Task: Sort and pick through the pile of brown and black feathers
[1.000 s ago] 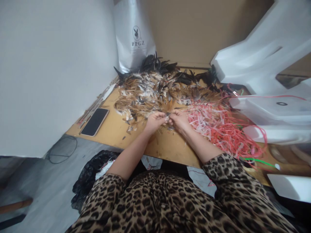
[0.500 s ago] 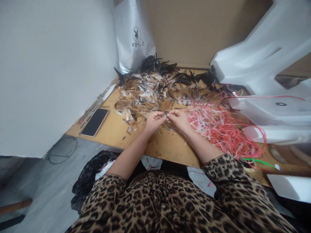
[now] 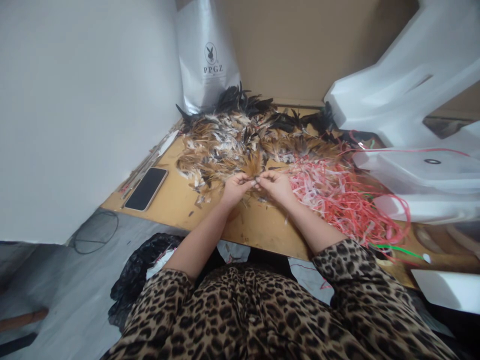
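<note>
My left hand [image 3: 234, 188] and my right hand [image 3: 275, 186] meet fingertip to fingertip above the wooden table [image 3: 180, 202]. Both pinch the base of a small bunch of brown feathers [image 3: 255, 165] that fans upward between them. Just behind them spreads a big heap of brown, white and black feathers [image 3: 240, 135]. Right of my right hand lies a tangle of red and pink plastic strips [image 3: 337, 195].
A black phone [image 3: 146, 188] lies face up at the table's left edge. A silver bag marked PPGZ [image 3: 208, 55] leans at the back wall. White foam pieces [image 3: 405, 90] crowd the right side. A black bag [image 3: 138, 270] sits on the floor below.
My hands have shifted slightly, and the feather bunch between them stands up a little more. Nothing else has moved.
</note>
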Action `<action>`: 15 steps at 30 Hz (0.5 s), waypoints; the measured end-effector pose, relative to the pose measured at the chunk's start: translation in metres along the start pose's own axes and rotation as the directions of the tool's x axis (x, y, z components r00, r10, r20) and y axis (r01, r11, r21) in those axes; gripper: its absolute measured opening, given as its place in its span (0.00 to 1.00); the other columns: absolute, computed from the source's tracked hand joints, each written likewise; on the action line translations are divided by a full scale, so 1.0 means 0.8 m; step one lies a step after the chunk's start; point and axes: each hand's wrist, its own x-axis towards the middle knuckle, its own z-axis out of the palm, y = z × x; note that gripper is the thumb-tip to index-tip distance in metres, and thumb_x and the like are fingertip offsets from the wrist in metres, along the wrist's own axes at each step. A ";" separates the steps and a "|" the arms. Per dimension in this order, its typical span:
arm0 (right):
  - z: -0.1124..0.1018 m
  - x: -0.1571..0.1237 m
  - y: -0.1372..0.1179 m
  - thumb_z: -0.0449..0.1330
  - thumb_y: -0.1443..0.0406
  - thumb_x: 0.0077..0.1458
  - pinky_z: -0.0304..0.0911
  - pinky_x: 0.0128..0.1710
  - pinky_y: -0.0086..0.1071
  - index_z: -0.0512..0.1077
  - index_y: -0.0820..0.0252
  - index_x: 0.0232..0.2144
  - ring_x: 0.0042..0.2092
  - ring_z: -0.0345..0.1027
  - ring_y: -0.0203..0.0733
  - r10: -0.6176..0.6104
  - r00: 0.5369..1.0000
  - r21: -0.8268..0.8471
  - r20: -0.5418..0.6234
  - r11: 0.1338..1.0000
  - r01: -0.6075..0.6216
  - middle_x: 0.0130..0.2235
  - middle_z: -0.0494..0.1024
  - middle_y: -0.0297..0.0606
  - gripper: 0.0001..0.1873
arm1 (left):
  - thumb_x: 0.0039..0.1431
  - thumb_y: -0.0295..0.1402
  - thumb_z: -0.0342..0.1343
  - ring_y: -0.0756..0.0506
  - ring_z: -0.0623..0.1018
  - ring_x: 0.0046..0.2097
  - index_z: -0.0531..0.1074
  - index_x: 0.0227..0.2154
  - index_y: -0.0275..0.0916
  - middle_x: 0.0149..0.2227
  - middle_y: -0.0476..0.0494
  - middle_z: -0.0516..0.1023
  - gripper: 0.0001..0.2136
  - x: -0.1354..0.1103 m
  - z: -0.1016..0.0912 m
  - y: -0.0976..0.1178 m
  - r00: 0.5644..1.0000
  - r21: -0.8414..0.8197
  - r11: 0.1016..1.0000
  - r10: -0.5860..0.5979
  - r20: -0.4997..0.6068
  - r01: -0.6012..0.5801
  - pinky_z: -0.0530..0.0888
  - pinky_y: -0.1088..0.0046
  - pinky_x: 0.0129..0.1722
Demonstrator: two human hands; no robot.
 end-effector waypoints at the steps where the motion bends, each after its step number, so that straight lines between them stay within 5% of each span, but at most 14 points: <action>1: 0.001 0.000 0.000 0.66 0.58 0.36 0.63 0.23 0.24 0.69 0.61 0.22 0.21 0.66 0.31 0.005 1.000 0.011 -0.005 1.000 -0.005 0.19 0.74 0.32 0.14 | 0.33 0.36 0.67 0.54 0.73 0.25 0.69 0.23 0.35 0.23 0.50 0.75 0.15 0.000 0.000 0.000 1.000 -0.004 1.000 0.002 -0.002 -0.002 0.69 0.76 0.30; 10: 0.011 0.001 0.003 0.69 0.59 0.30 0.68 0.25 0.27 0.68 0.61 0.21 0.22 0.70 0.33 0.138 0.989 0.214 -0.045 0.969 -0.125 0.19 0.75 0.33 0.16 | 0.37 0.35 0.65 0.55 0.70 0.24 0.70 0.25 0.35 0.23 0.50 0.74 0.13 0.001 -0.006 -0.002 0.999 -0.073 0.997 -0.038 0.017 0.039 0.67 0.78 0.27; 15: 0.012 0.000 0.006 0.67 0.60 0.33 0.68 0.24 0.25 0.68 0.61 0.22 0.21 0.69 0.32 0.123 0.991 0.193 -0.051 0.975 -0.111 0.19 0.75 0.33 0.15 | 0.36 0.35 0.66 0.56 0.69 0.23 0.70 0.24 0.34 0.22 0.51 0.73 0.13 0.001 -0.005 -0.001 0.999 -0.028 0.999 -0.033 -0.020 0.033 0.67 0.78 0.26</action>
